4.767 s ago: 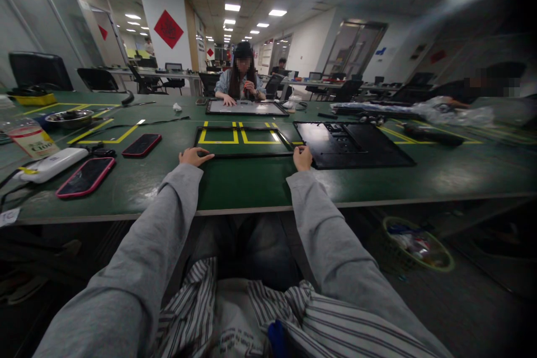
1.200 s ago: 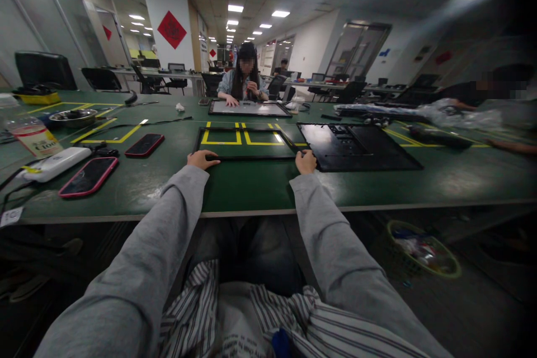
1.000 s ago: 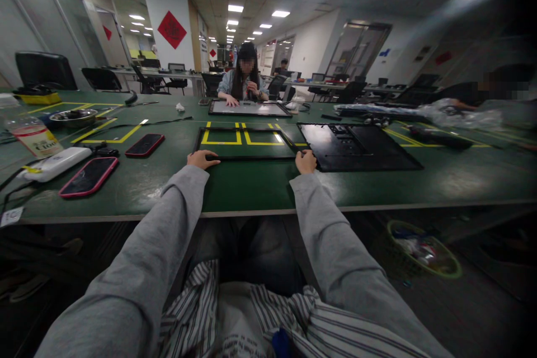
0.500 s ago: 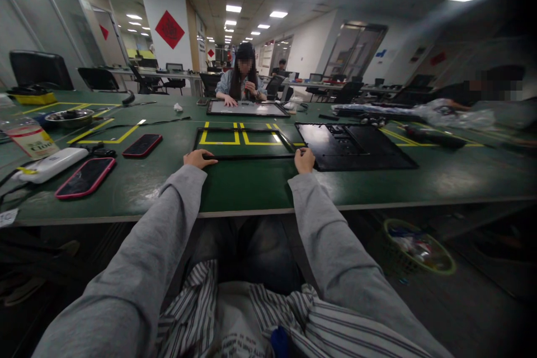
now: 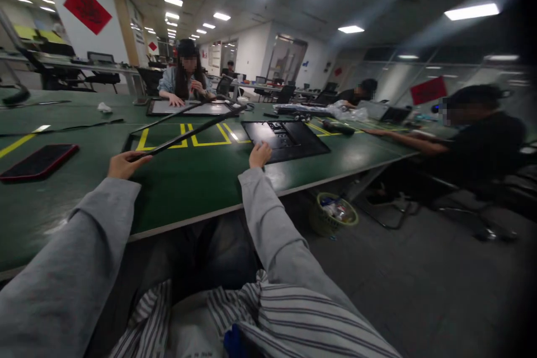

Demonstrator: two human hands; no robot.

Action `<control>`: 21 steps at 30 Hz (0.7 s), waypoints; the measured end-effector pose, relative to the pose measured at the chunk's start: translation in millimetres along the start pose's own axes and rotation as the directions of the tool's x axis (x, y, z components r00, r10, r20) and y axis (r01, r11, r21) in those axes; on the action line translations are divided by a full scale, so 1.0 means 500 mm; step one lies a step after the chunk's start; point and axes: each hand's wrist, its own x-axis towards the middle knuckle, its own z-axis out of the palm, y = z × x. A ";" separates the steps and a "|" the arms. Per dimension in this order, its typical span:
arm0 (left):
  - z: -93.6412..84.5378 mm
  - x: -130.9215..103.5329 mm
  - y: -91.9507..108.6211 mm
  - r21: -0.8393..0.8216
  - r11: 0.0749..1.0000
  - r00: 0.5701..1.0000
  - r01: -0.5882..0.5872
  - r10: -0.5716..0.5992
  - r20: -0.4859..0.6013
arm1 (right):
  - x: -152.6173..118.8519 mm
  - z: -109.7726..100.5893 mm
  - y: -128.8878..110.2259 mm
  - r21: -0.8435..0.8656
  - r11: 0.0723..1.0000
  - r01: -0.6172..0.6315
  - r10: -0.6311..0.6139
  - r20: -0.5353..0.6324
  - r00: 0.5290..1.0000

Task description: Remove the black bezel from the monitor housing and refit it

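My left hand (image 5: 127, 164) is closed on the near-left corner of a thin black rectangular frame (image 5: 197, 129). The frame is tilted, its right end raised off the green table (image 5: 188, 184). My right hand (image 5: 260, 155) is off the frame. Its bent fingers are at the near-left corner of a flat black panel (image 5: 300, 148), which lies on the table with fittings on its upper face. The hand covers that corner, and its fingertips are partly hidden.
A phone with a red edge (image 5: 39, 162) lies to the left. Across the table a person (image 5: 184, 75) has a hand on a flat grey panel (image 5: 161, 107). Another person (image 5: 474, 134) sits at the right. Below the table edge stands a basket (image 5: 331, 217) with scraps.
My view has swung to the right. My right hand has let go of the frame and moved to the black panel's corner. The frame has tilted up, held by my left hand alone.
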 end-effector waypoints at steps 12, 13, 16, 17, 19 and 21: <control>-0.023 -0.004 0.008 -0.214 0.949 0.963 0.233 -0.255 -0.084 | -0.009 0.012 0.021 -0.245 0.965 0.092 -0.023 0.268 0.963; -0.023 -0.003 0.007 -0.221 0.949 0.965 0.225 -0.248 -0.082 | -0.007 0.015 0.023 -0.267 0.958 0.108 -0.032 0.275 0.961; -0.019 0.000 0.002 -0.235 0.948 0.966 0.213 -0.241 -0.094 | 0.004 0.021 0.031 -0.276 0.943 0.187 -0.088 0.337 0.937; -0.017 0.002 -0.001 -0.242 0.948 0.967 0.207 -0.236 -0.096 | 0.008 0.022 0.033 -0.259 0.941 0.217 -0.111 0.368 0.923; -0.010 0.009 -0.009 -0.278 0.944 0.976 0.178 -0.206 -0.077 | 0.014 0.025 0.035 -0.211 0.941 0.264 -0.156 0.420 0.894; -0.002 0.019 -0.020 -0.324 0.936 0.985 0.140 -0.166 -0.054 | 0.012 0.033 0.028 -0.163 0.940 0.299 -0.197 0.457 0.867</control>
